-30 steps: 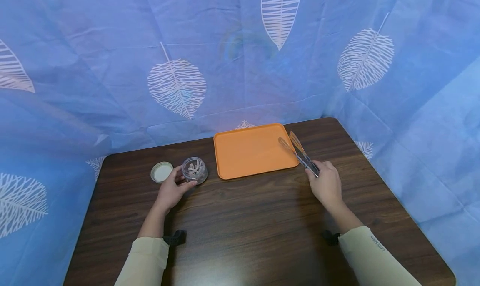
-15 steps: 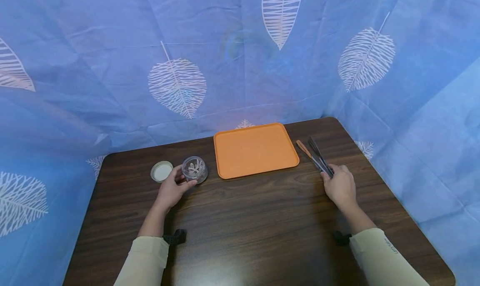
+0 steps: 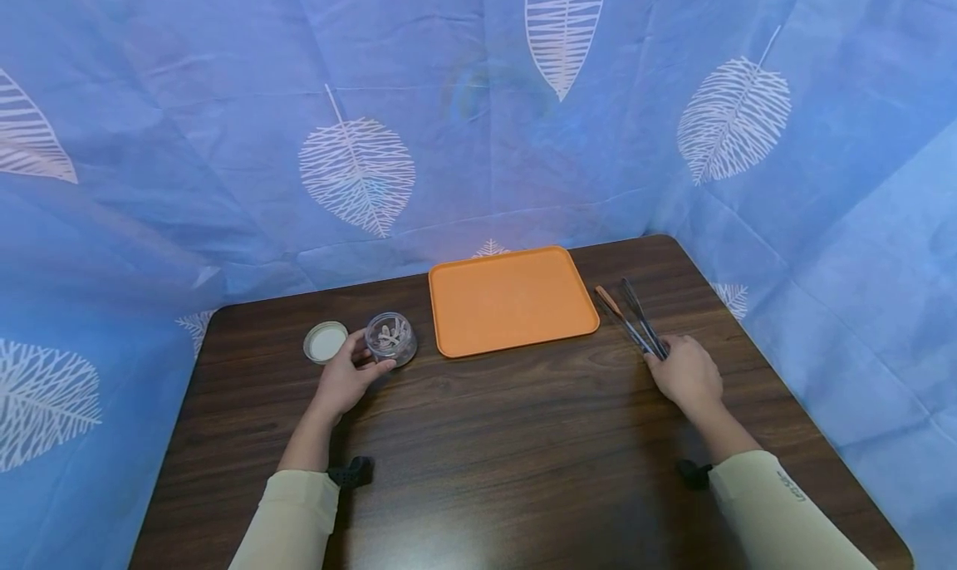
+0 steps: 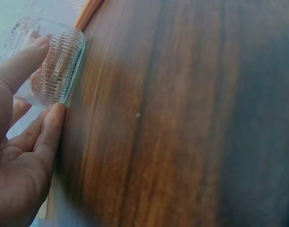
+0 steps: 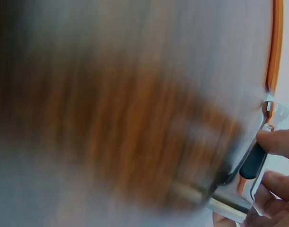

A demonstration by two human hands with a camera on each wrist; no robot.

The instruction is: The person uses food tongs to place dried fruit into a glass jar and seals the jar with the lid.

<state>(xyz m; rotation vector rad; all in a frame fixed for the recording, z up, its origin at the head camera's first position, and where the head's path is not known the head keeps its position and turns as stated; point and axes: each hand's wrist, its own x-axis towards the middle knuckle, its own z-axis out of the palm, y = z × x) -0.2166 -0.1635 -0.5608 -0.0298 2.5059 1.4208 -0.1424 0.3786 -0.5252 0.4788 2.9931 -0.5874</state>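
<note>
My left hand (image 3: pixel 351 380) grips a clear glass jar (image 3: pixel 404 351) on the table, thumb on the near side and fingers round the back. Several small pale pieces lie inside it; their kind is too small to make out. Ridges show on the jar's wall (image 4: pixel 64 61) in the left wrist view. Left of the hand lies a round lid (image 3: pixel 325 342) with a pale middle. My right hand (image 3: pixel 686 377) holds metal tongs (image 3: pixel 635 327) right of the tray, their two arms spread apart and pointing away from me. The thumb presses on a dark grip (image 5: pixel 253 161) of the tongs.
An orange rectangular tray (image 3: pixel 516 302) lies at the back middle of the dark wooden table (image 3: pixel 493 454), between jar and tongs. Behind and to the right hangs a blue cloth (image 3: pixel 463 163) with white leaf prints, close along the table's edges.
The tongs in my right hand have moved right and toward me, from over the tray's right edge to beside it. My left hand and the jar have stayed put.
</note>
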